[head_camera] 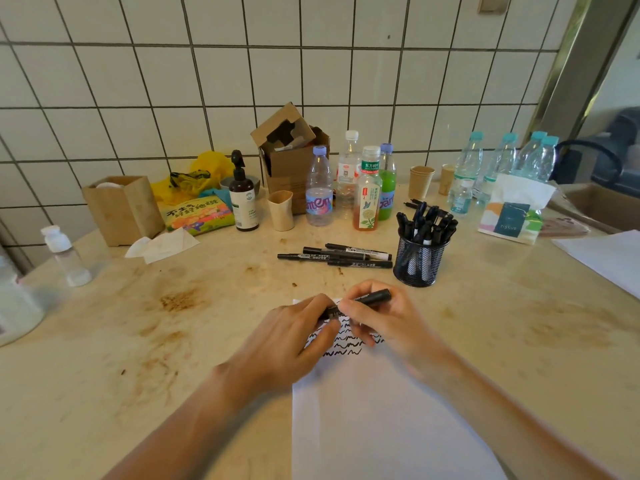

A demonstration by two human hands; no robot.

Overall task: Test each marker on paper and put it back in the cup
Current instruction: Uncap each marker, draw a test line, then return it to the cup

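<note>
A white sheet of paper (374, 417) lies in front of me, its top part covered with black squiggle lines. Above those lines both hands meet on one black marker (375, 296). My right hand (388, 323) grips the marker's barrel, which points up and to the right. My left hand (294, 336) pinches its left end, where the cap is; I cannot tell whether the cap is on or off. A black mesh cup (419, 261) holding several black markers stands beyond, to the right. Several more black markers (336, 256) lie flat on the table left of the cup.
The stained beige table (173, 323) carries drink bottles (367, 195), paper cups (420, 181), a cardboard box (294, 157), a pump bottle (244, 199), a tissue pack (512, 216) and water bottles (502, 164) along the tiled wall. More white paper (609, 258) lies at the right edge.
</note>
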